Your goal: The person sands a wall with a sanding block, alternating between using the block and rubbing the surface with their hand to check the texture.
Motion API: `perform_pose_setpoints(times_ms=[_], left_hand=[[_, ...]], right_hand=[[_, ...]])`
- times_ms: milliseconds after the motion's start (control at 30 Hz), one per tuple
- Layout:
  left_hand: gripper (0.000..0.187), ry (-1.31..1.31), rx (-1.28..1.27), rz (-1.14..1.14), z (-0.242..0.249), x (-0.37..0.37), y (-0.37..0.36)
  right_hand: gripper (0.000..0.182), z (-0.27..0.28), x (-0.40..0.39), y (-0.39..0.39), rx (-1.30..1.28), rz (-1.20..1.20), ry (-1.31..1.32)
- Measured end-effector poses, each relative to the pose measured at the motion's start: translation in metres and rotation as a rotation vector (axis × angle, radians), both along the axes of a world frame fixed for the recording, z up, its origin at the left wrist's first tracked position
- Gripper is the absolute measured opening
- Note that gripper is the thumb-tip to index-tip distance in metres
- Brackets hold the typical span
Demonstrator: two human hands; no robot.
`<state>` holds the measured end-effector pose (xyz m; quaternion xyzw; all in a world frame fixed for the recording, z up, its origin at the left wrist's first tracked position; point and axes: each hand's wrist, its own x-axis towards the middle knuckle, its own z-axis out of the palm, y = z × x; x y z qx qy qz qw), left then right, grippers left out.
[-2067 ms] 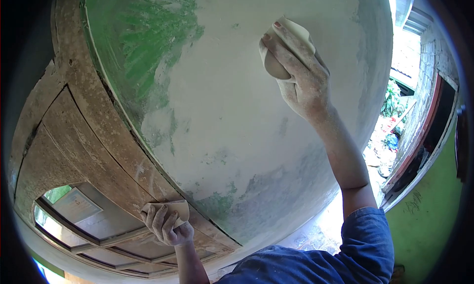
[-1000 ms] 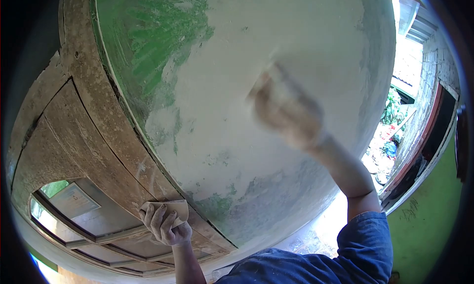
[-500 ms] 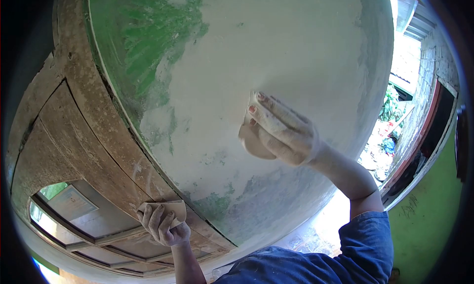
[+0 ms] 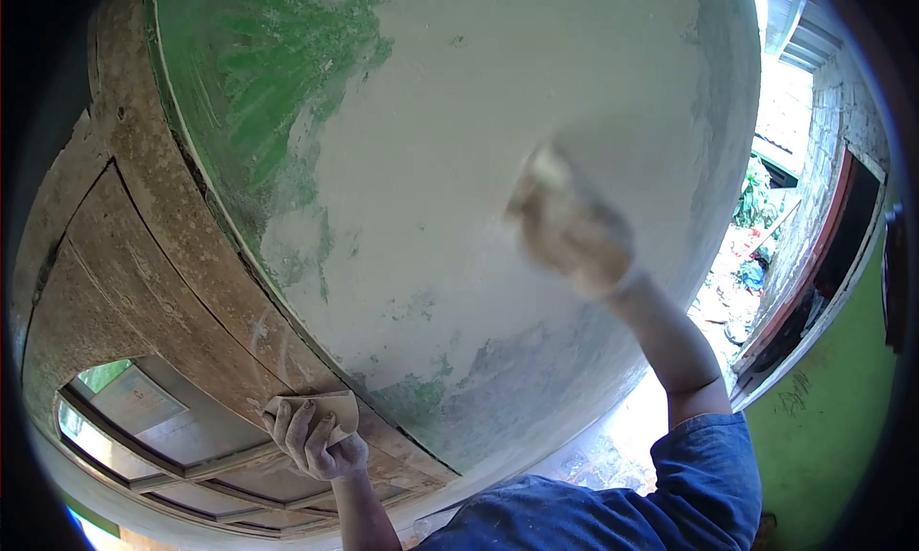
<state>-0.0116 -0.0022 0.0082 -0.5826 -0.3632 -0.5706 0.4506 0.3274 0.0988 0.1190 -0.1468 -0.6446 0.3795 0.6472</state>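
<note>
My right hand (image 4: 577, 227) is smeared by motion in front of the wall (image 4: 431, 168), which is coated in pale, whitish material with green paint (image 4: 278, 63) showing at the upper left. What this hand holds is too blurred to make out. Lower left, my left hand (image 4: 316, 440) is dusty with white powder, its fingers curled round a beige folded sheet (image 4: 337, 412). The sheet is in front of the worn wooden frame (image 4: 230, 312) beside the wall.
A window with wooden bars (image 4: 196, 472) lies at the lower left. At the right are a bright outdoor gap with plants (image 4: 756, 195), a reddish-edged opening (image 4: 825, 273) in a brick wall, and a green wall (image 4: 833, 398).
My right hand has moved to the right across the wall and is now blurred. My left hand keeps its hold on the beige sheet. The view has shifted slightly.
</note>
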Motion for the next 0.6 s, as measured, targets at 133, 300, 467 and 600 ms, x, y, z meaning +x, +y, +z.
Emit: perform_pose_setpoints(times_ms=[133, 300, 467, 600], left_hand=[[0.017, 0.002, -0.022, 0.032, -0.001, 0.0, -0.001], [0.015, -0.002, -0.022, 0.039, -0.004, -0.001, 0.0], [0.015, 0.007, -0.032, 0.04, -0.004, -0.001, -0.001], [0.016, -0.007, -0.034, 0.032, -0.002, 0.0, -0.002]], right_hand=[[0.015, 0.053, 0.022, 0.005, 0.761, -1.005, -0.273], [0.013, 0.007, -0.007, -0.004, 1.186, -0.978, -0.485], [0.027, 0.025, 0.011, 0.007, 1.278, -1.014, -0.493], [0.018, 0.015, -0.014, 0.011, 1.194, -0.823, -0.218]])
